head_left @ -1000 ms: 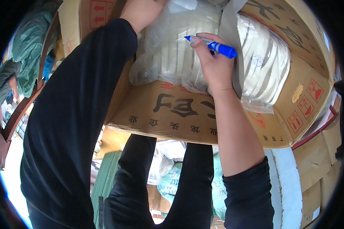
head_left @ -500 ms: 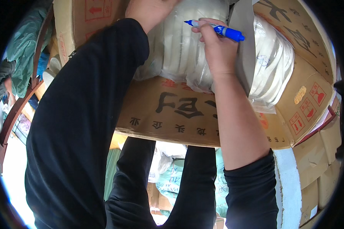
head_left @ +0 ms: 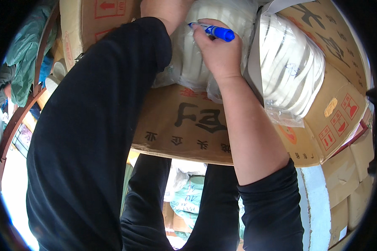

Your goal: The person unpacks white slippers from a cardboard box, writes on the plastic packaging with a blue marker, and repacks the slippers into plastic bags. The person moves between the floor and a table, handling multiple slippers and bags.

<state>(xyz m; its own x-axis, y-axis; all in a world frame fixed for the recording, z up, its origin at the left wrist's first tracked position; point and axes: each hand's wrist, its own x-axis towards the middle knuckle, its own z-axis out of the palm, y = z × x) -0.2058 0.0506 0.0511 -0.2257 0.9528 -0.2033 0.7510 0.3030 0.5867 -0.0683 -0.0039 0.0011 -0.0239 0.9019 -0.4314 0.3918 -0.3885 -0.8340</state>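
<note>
My right hand (head_left: 222,52) is closed around a blue and white marker pen (head_left: 222,32), its narrow end pointing left. Beneath that hand lies a clear plastic-wrapped bundle of white stacked pieces (head_left: 189,62); I cannot make out whether the pen touches it. At the upper edge, my left hand (head_left: 165,10) is over the left side of this bundle, its fingers cut off by the frame. A grey divider sheet (head_left: 253,69) stands between it and a second wrapped white bundle (head_left: 291,62), which bears blue handwriting. Both bundles sit in an open cardboard box (head_left: 155,121).
Box flaps spread out toward me and to the right. More cardboard cartons (head_left: 343,180) are stacked at the lower right. Green plastic bags (head_left: 25,54) hang at the far left beside a brown curved frame (head_left: 12,129). Below the box, between my legs, lies a marked pale green sack (head_left: 187,198).
My right hand has moved left with the marker pen, closer to my left hand. The divider sheet's top leans further left, showing more of the right bundle.
</note>
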